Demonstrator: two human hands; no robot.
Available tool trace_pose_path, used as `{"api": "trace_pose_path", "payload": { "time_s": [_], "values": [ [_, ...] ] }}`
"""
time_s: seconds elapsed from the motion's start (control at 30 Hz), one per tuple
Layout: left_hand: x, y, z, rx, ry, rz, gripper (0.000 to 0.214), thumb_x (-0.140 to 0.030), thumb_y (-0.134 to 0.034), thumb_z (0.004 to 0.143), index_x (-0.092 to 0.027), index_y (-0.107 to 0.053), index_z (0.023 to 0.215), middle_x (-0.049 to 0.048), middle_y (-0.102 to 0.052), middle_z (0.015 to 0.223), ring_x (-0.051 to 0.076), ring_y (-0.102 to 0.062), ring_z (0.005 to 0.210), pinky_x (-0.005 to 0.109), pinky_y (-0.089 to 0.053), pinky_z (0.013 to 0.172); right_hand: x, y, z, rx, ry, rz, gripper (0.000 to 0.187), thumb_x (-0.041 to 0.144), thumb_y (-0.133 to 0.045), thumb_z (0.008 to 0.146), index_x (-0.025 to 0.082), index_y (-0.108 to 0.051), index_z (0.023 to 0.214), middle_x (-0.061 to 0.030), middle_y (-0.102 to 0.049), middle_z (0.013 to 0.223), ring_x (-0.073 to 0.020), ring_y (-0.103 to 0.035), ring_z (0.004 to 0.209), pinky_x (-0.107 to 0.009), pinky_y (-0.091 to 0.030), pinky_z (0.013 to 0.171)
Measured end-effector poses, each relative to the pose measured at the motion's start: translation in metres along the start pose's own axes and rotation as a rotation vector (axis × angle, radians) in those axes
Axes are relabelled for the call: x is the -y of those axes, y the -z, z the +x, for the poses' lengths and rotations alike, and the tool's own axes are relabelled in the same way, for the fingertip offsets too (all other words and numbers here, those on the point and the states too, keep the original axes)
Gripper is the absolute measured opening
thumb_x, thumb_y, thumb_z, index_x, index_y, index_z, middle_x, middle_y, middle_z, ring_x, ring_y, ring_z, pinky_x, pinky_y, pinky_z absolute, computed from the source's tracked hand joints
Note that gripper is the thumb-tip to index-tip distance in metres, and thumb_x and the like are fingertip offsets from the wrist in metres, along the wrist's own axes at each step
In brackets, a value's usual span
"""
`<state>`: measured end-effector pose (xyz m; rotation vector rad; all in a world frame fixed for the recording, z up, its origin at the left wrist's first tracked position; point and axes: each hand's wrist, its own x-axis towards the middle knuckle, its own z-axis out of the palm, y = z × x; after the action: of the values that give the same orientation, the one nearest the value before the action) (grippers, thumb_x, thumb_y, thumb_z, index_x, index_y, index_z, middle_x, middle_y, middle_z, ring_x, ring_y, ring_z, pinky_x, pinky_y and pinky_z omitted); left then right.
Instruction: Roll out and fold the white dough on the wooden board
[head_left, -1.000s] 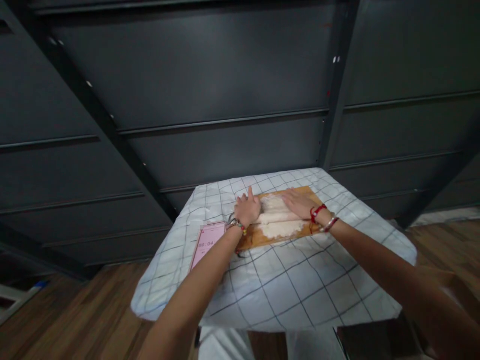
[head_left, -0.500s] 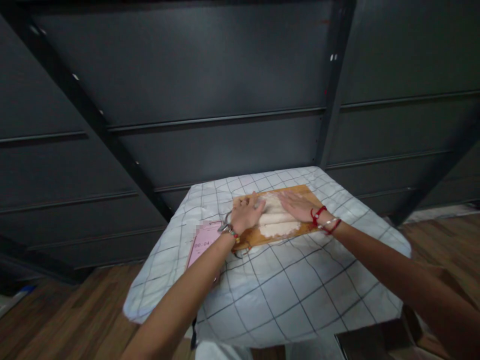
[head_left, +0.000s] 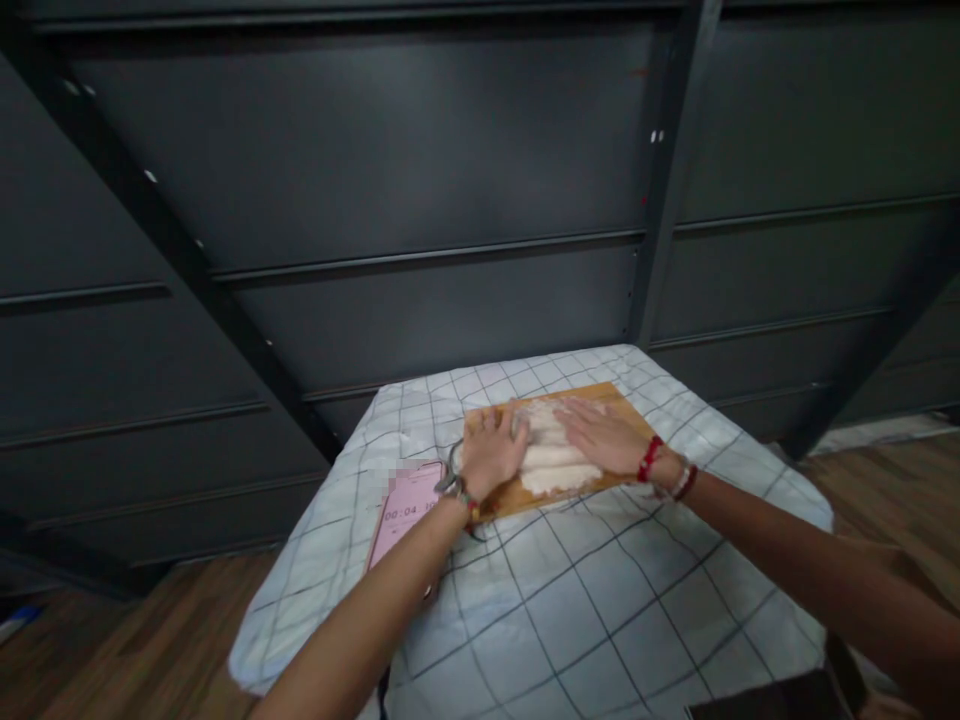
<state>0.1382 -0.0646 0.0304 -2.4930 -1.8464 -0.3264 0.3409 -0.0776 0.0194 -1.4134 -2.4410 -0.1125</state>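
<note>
A pale, partly rolled sheet of dough (head_left: 553, 456) lies on a wooden board (head_left: 517, 499), its flat front edge spread towards me. My left hand (head_left: 491, 458) rests at the left end of the roll with fingers stretched out and thumb apart. Flat across the right part of the dough lies my right hand (head_left: 606, 440), fingers extended and pointing to the far left. Neither hand grasps anything. Whitish flour or dough residue covers the board's far middle, and the hands hide both ends of the roll.
The board is on a table with a white checked cloth (head_left: 570, 590). A pink-screened phone (head_left: 401, 515) showing a timer lies left of the board, beside my left forearm. Dark panels (head_left: 450, 310) rise behind the table. A dark box-like edge (head_left: 772, 698) shows at the lower right.
The whole view has shifted, so the table and board sit slightly lower. My right wrist has drawn back a little towards me; both hands stay on the dough.
</note>
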Motion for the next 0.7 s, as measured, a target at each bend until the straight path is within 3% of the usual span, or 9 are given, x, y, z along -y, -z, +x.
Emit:
{"api": "trace_pose_path", "payload": {
  "time_s": [0.13,0.33,0.4,0.5,0.6,0.7],
  "values": [
    [0.007,-0.017,-0.023,-0.118,-0.042,0.075,0.053,-0.04,-0.017,0.094,-0.025,-0.025,0.144,0.0061,-0.033,0.147,0.028,-0.021,0.137,0.051,-0.015,0.11,0.001,-0.019,-0.019,0.025,0.092,-0.038,0.046,0.035,-0.025,0.096,0.028,-0.04,0.139,-0.0051,-0.036,0.146,-0.0258,-0.028,0.135,-0.054,-0.023,0.107],
    [0.008,-0.006,0.035,-0.029,0.029,0.037,0.053,-0.047,-0.036,0.092,-0.018,-0.038,0.137,0.0146,-0.038,0.142,0.031,-0.035,0.129,0.054,-0.024,0.105,-0.032,-0.017,0.055,0.141,-0.264,0.027,0.049,0.033,-0.023,0.096,0.02,-0.035,0.142,-0.0102,-0.028,0.149,-0.0283,-0.018,0.138,-0.059,-0.018,0.106],
    [0.007,-0.003,0.041,-0.029,0.033,0.033,0.056,-0.05,-0.041,0.09,-0.018,-0.038,0.136,0.0134,-0.037,0.142,0.03,-0.036,0.128,0.055,-0.024,0.104,-0.033,-0.015,0.061,0.187,-0.297,0.06,0.05,0.031,-0.021,0.096,0.018,-0.035,0.142,-0.0109,-0.029,0.149,-0.0279,-0.018,0.138,-0.058,-0.019,0.107],
    [0.007,-0.006,0.021,-0.031,0.042,0.033,0.052,-0.045,-0.032,0.093,-0.019,-0.037,0.138,0.0117,-0.038,0.143,0.03,-0.033,0.131,0.052,-0.022,0.106,-0.018,-0.015,0.031,0.202,-0.132,0.088,0.05,0.036,-0.021,0.096,0.023,-0.036,0.142,-0.0075,-0.031,0.148,-0.027,-0.022,0.137,-0.056,-0.022,0.107],
    [0.011,-0.014,-0.01,-0.024,-0.001,0.043,0.054,-0.041,-0.019,0.095,-0.02,-0.029,0.144,0.0093,-0.036,0.145,0.029,-0.025,0.136,0.05,-0.019,0.109,-0.001,-0.017,-0.006,0.129,0.06,0.065,0.049,0.04,-0.025,0.095,0.026,-0.037,0.141,-0.007,-0.038,0.144,-0.0264,-0.03,0.134,-0.053,-0.027,0.106],
    [0.014,-0.015,-0.012,-0.013,-0.02,0.025,0.053,-0.043,-0.02,0.095,-0.023,-0.029,0.143,0.0078,-0.038,0.144,0.028,-0.027,0.135,0.05,-0.022,0.108,-0.003,-0.019,-0.004,0.104,0.076,0.058,0.049,0.039,-0.026,0.095,0.025,-0.038,0.141,-0.007,-0.042,0.142,-0.0262,-0.034,0.132,-0.05,-0.031,0.105]
  ]
}}
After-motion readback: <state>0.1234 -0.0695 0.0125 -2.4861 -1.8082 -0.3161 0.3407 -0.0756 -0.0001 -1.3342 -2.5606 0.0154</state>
